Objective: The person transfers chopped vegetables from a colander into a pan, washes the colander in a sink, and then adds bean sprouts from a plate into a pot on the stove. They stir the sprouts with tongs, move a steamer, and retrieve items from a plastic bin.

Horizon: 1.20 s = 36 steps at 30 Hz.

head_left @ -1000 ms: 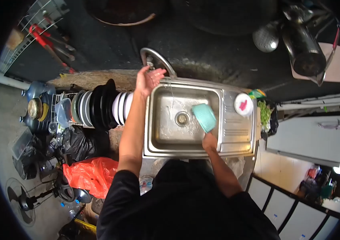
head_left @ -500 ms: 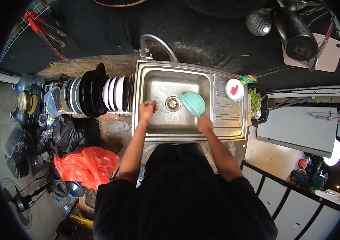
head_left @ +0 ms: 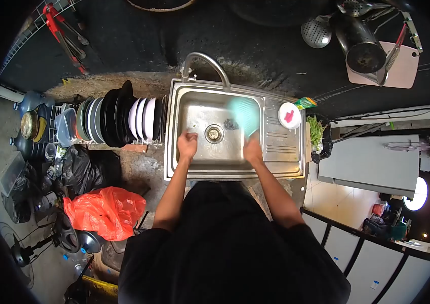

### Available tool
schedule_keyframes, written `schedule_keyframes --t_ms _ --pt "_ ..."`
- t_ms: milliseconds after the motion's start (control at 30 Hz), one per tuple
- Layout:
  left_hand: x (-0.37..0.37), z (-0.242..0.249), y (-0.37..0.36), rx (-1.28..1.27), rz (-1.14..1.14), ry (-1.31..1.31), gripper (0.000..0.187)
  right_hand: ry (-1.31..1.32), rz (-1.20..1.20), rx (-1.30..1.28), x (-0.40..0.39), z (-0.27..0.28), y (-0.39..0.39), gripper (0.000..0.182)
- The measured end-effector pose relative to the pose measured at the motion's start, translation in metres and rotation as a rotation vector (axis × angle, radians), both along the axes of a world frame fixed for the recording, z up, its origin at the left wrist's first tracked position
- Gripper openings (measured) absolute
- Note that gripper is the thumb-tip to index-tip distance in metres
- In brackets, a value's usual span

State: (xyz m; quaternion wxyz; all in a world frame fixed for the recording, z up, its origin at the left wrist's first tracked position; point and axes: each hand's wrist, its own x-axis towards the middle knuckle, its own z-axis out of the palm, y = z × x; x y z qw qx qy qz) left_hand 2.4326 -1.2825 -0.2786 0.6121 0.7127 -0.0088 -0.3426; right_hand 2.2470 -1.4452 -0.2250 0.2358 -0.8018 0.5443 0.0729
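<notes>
My right hand point(head_left: 252, 150) grips a mint-green ribbed plastic basket point(head_left: 247, 117) by its near edge. The basket is smeared by motion over the right side of the steel sink basin point(head_left: 194, 157). At the basin's left side is my left hand point(head_left: 188, 145), its fingers curled closed; what they hold, if anything, is hidden. Between the hands lies the round drain point(head_left: 214, 134). A dark, mesh-like patch point(head_left: 231, 123) shows beside the basket. The curved faucet point(head_left: 210, 57) arches over the back of the basin.
On the ribbed drainboard stands a white round container point(head_left: 289, 116) with a pink piece on it. A rack of upright plates point(head_left: 146, 119) borders the sink on the left. An orange plastic bag point(head_left: 106, 212) lies at lower left. Utensils and a pot point(head_left: 366, 57) hang at upper right.
The green basket has swung away from me and blurred, uncovering the dark patch. My right hand has shifted slightly left; my left hand is a little lower. The whole view has shifted slightly.
</notes>
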Motion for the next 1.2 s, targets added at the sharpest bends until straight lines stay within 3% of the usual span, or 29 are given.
schedule_keyframes --t_ms 33,67,100,133,200,233,267,333,400,433,467,500,533,567,600,633,700,733,767,867,900,933,967,1000,1033,1067,1100,1133,1200 --pt "-0.01 -0.006 -0.004 0.098 -0.018 -0.202 0.027 0.14 0.141 0.152 -0.023 -0.029 0.003 0.041" --pt "-0.013 -0.012 -0.008 0.194 -0.018 -0.407 0.04 0.057 -0.004 0.052 -0.029 -0.04 0.014 0.04" --pt "-0.007 -0.027 -0.007 0.144 -0.187 -0.229 0.06 -0.071 -0.079 -0.021 -0.021 -0.029 0.011 0.04" --pt "-0.006 -0.016 -0.008 0.177 -0.225 -0.237 0.058 -0.198 -0.167 -0.075 -0.014 -0.017 0.01 0.04" --pt "-0.008 -0.003 -0.011 0.139 -0.106 -0.278 0.035 -0.225 -0.056 -0.116 -0.01 0.0 -0.017 0.039" --pt "-0.006 0.009 -0.014 0.14 -0.117 -0.281 0.035 -0.482 0.011 -0.233 -0.003 0.023 -0.024 0.037" --pt "-0.002 0.026 -0.019 0.052 -0.005 -0.347 0.025 -0.486 0.006 -0.237 0.005 0.045 -0.033 0.037" --pt "0.007 0.053 -0.022 -0.032 0.104 -0.408 0.023 -0.678 -0.016 -0.209 0.013 0.079 -0.041 0.036" --pt "0.013 0.069 -0.024 -0.092 0.175 -0.496 0.037 -0.728 -0.053 -0.22 0.014 0.101 -0.028 0.035" --pt "0.022 0.051 -0.02 0.041 0.018 -0.428 0.018 -0.782 -0.083 -0.236 0.016 0.105 -0.022 0.035" --pt "0.022 0.045 -0.025 0.039 0.019 -0.431 0.018 -0.586 -0.087 -0.305 0.009 0.052 -0.015 0.032" --pt "0.016 0.042 -0.029 -0.012 -0.069 -0.716 0.038 -0.383 -0.095 -0.368 0.0 -0.004 -0.006 0.03" --pt "0.004 0.034 -0.025 -0.055 -0.159 -0.989 0.062 -0.062 -0.103 -0.065 0.001 -0.002 0.013 0.032" --pt "-0.004 0.011 -0.02 0.081 -0.361 -0.769 0.082 0.04 0.119 0.134 -0.026 -0.051 0.012 0.039" --pt "-0.003 -0.005 -0.014 0.213 -0.544 -0.547 0.104 -0.047 0.093 0.044 -0.023 -0.045 0.018 0.037" --pt "-0.002 0.006 -0.016 0.304 -0.614 -0.569 0.097 -0.132 0.073 -0.047 -0.019 -0.038 0.023 0.036" --pt "-0.002 0.035 -0.017 0.237 -0.482 -0.605 0.042 -0.555 -0.001 -0.331 -0.023 -0.045 0.011 0.034" --pt "0.001 0.057 -0.019 0.208 -0.449 -0.522 0.024 -0.428 -0.01 0.003 -0.023 -0.008 -0.005 0.035" --pt "-0.002 0.059 -0.021 0.067 -0.235 -0.657 0.022 -0.406 0.017 0.008 -0.02 0.014 -0.021 0.036" --pt "0.001 0.102 -0.024 -0.088 0.022 -0.759 0.024 -0.746 0.033 -0.071 -0.001 0.097 -0.026 0.038" --pt "0.005 0.095 -0.02 0.097 -0.096 -0.636 0.009 -0.917 0.003 -0.128 0.005 0.117 -0.021 0.038" --pt "0.003 0.095 -0.021 0.103 -0.087 -0.64 0.009 -1.094 -0.028 -0.184 0.012 0.124 -0.018 0.039" --pt "0.0 0.097 -0.026 0.041 -0.103 -0.83 0.035 -0.682 -0.189 -0.149 0.007 0.119 -0.007 0.036" --pt "-0.002 0.097 -0.026 -0.021 -0.119 -1.018 0.064 -0.575 -0.14 -0.343 -0.002 0.039 -0.004 0.032" --pt "-0.006 0.07 -0.022 0.033 -0.321 -0.787 0.111 -0.253 -0.024 -0.351 -0.003 0.019 0.019 0.033" --pt "-0.014 0.053 -0.018 0.392 -0.523 -0.6 0.105 0.069 0.121 0.072 -0.024 -0.027 0.019 0.035" --pt "-0.018 0.034 -0.012 0.487 -0.61 -0.61 0.102 0.102 0.132 0.118 -0.04 -0.048 0.026 0.033" --pt "-0.017 0.026 -0.011 0.571 -0.687 -0.633 0.1 -0.07 -0.098 0.107 -0.04 -0.057 0.033 0.034" --pt "-0.026 0.027 0.004 0.387 -0.591 -0.679 0.084 -0.476 -0.023 -0.294 -0.038 -0.043 0.03 0.035"
